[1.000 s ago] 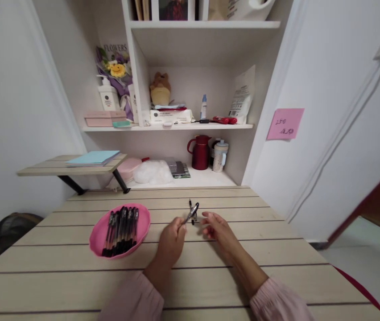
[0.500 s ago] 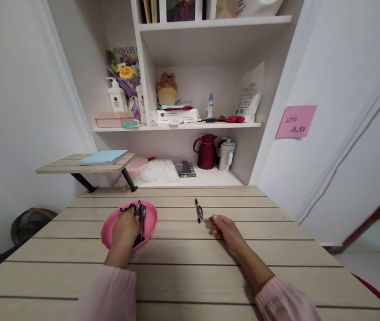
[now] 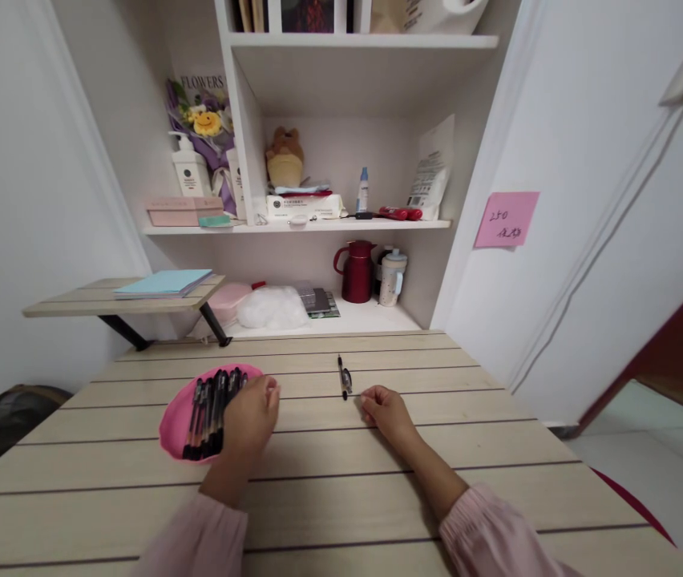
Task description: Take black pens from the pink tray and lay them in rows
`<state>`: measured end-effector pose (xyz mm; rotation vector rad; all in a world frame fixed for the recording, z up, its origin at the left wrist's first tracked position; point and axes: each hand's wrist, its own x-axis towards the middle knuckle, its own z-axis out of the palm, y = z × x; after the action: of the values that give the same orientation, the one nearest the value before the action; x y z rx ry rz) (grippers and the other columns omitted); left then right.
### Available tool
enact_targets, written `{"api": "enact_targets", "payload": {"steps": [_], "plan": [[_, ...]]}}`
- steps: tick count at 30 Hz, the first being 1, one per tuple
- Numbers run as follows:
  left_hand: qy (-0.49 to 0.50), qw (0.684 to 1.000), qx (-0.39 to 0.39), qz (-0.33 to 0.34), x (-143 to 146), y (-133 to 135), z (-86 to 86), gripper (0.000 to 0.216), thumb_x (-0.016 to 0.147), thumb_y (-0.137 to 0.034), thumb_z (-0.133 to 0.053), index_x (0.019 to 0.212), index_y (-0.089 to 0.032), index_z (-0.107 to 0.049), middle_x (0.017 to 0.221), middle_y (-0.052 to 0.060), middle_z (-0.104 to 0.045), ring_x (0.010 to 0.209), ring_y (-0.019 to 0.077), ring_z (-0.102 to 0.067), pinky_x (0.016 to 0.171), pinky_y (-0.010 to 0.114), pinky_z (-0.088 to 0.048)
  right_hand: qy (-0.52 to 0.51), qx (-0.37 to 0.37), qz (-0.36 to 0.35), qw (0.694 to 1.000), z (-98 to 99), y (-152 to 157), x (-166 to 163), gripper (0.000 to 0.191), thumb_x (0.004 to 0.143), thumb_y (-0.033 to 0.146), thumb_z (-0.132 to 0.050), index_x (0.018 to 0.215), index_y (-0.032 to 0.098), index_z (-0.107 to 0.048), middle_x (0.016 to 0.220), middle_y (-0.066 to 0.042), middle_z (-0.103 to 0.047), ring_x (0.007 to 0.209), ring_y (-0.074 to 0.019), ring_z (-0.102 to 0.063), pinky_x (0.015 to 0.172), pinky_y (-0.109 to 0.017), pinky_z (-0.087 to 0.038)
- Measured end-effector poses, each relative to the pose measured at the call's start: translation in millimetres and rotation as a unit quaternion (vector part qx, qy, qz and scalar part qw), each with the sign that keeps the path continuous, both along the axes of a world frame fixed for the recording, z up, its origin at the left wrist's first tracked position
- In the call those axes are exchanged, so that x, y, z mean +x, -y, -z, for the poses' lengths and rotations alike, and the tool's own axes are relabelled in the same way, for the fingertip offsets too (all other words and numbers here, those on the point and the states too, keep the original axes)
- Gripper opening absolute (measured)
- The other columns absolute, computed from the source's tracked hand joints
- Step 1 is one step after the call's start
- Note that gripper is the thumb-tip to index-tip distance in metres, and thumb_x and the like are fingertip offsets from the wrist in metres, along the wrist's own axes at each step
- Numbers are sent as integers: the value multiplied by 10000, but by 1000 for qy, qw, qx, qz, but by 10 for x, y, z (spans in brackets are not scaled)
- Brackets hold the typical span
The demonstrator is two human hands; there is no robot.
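Observation:
A pink scalloped dish (image 3: 174, 417) on the left of the table holds several dark pens (image 3: 212, 409) lying side by side. My left hand (image 3: 251, 417) is over the dish's right edge, its fingers curled in and no object showing in them. Towards the middle of the table lies a slim black pen (image 3: 341, 381), with a short dark, partly clear piece like a cap (image 3: 348, 380) against its right side. Just right of that pen, my right hand (image 3: 390, 414) rests low over the table, fingers closed together with nothing visible between them.
A small raised shelf (image 3: 77, 300) with blue paper (image 3: 164, 283) stands at the back left. Behind the table, a white cabinet holds a red jug (image 3: 357, 272), a light cup (image 3: 392, 279) and a plastic bag (image 3: 273, 308). A pink note (image 3: 507, 219) sticks to the right wall.
My left hand has moved right from above the pens to the dish's right edge, uncovering more pens. My right hand stays near the loose pen, its fingers more closed. The view has shifted right.

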<state>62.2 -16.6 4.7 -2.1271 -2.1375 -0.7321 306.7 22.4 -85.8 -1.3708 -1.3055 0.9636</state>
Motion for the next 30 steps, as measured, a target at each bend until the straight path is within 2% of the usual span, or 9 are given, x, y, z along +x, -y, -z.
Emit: {"api": "enact_targets", "payload": {"steps": [3,6,11,14,17,20,23,27,30], "plan": [[87,992,-16,86,255,30,124,189,813,-240,-436,852,-184,-612,878,64,-656,811,183,-577,712,281,-378,183,26,12,983,-77,-4,-70,161,715,274,-520,593,177,-561,539,-15,-594,524,-128,-529,523,-231,-363],[223,964,-55,137,428,36,296,125,759,-201,-497,786,-193,-619,798,48,-645,797,192,-559,762,307,-369,341,12,18,940,-191,-9,-214,165,741,296,-536,665,166,-604,682,-81,-662,640,-164,-582,574,-247,-365],[353,917,-103,153,516,-16,528,74,701,-181,-544,701,-196,-616,693,22,-640,699,175,-576,698,291,-413,469,10,29,883,-278,-41,-435,221,788,287,-522,891,121,-627,875,-165,-670,780,-222,-616,634,-279,-373],[438,880,-134,124,520,-50,596,78,706,-231,-552,747,-180,-594,656,23,-622,609,164,-580,576,274,-441,467,6,36,883,-267,-12,-480,196,782,207,-498,877,116,-643,859,-174,-675,761,-219,-620,618,-276,-366],[514,839,-150,101,526,-38,614,160,763,-300,-506,833,-163,-551,725,57,-632,622,151,-604,569,266,-473,410,4,24,912,-239,102,-515,157,746,206,-516,710,142,-654,727,-139,-680,664,-191,-604,565,-259,-339],[643,736,-185,98,538,11,601,165,772,-330,-528,802,-168,-509,748,78,-641,680,153,-626,665,287,-489,326,10,-4,945,-215,288,-594,229,733,235,-515,523,166,-578,558,-76,-628,530,-146,-533,497,-250,-288],[735,629,-230,110,549,44,586,193,698,-295,-634,742,-171,-493,672,46,-624,625,146,-609,622,276,-473,240,7,-50,970,-219,463,-670,296,751,286,-501,476,176,-513,477,-19,-557,457,-108,-452,460,-237,-254],[747,604,-249,120,544,38,574,201,654,-245,-673,744,-155,-517,581,-12,-574,493,89,-531,516,221,-414,170,-13,-124,978,-282,477,-576,262,743,340,-534,534,184,-514,468,22,-510,470,-102,-440,465,-219,-274],[750,608,-238,104,540,40,567,209,668,-228,-651,821,-161,-525,576,-30,-562,480,78,-516,520,223,-421,215,20,-21,976,-328,281,-373,129,713,275,-567,629,192,-515,591,2,-572,574,-125,-496,528,-221,-314]]}}
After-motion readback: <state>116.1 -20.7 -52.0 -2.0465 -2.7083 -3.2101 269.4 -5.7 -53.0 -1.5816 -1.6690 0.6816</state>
